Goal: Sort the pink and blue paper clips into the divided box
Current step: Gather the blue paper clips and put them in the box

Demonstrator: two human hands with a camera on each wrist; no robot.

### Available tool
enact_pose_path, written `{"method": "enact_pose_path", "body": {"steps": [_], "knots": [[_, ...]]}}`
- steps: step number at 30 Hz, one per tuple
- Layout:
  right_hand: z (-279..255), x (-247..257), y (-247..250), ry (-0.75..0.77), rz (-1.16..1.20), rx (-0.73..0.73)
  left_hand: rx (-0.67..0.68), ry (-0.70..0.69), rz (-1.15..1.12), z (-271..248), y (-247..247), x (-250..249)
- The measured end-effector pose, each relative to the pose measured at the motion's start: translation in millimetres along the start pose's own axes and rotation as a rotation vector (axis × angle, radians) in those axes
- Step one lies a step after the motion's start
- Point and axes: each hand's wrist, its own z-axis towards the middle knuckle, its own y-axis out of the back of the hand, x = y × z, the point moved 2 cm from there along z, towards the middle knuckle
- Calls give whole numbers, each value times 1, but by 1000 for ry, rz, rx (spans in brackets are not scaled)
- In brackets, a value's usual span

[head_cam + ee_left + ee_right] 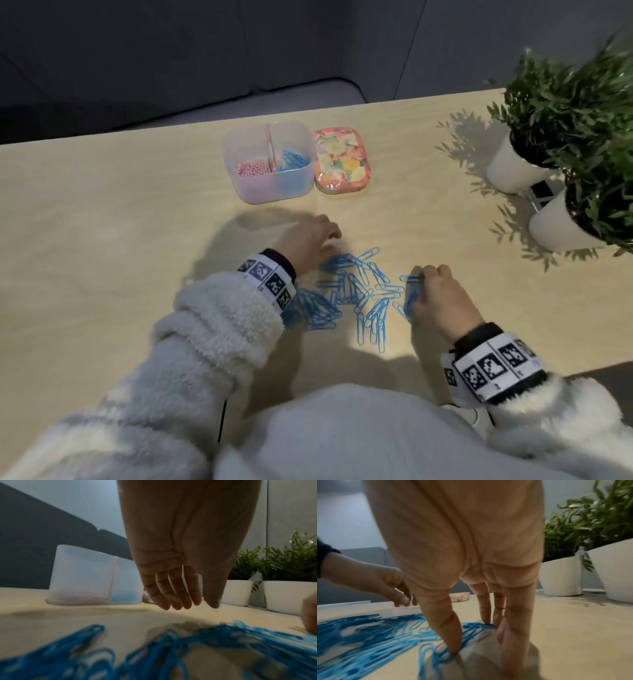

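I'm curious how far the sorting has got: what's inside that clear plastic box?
The box has a divider. Pink clips lie in its left half and blue clips in the right. The frosted near wall blurs the bottom layer, so how many there are cannot be told.

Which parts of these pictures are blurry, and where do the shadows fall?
Head view: mostly sharp; both hands cast soft shadows on the table, and the plants throw leafy ones. Left wrist view: the blue paper clips in the foreground are badly smeared, while the divided box reads clearer. Right wrist view: the clips are blurred at left.
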Motion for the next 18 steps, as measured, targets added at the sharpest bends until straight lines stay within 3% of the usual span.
{"method": "enact_pose_path", "body": {"steps": [5,10,14,18], "knots": [[5,32,-16,195,64,-58,105,1,46,-7,-27,-8],[25,35,-2,295,117,-32,84,-4,68,-12,-27,-8],[40,36,4,412,-161,130,136,-31,49,-14,-19,-1],[47,52,-2,514,-211,74,141,-41,46,-10,-20,-8]]}}
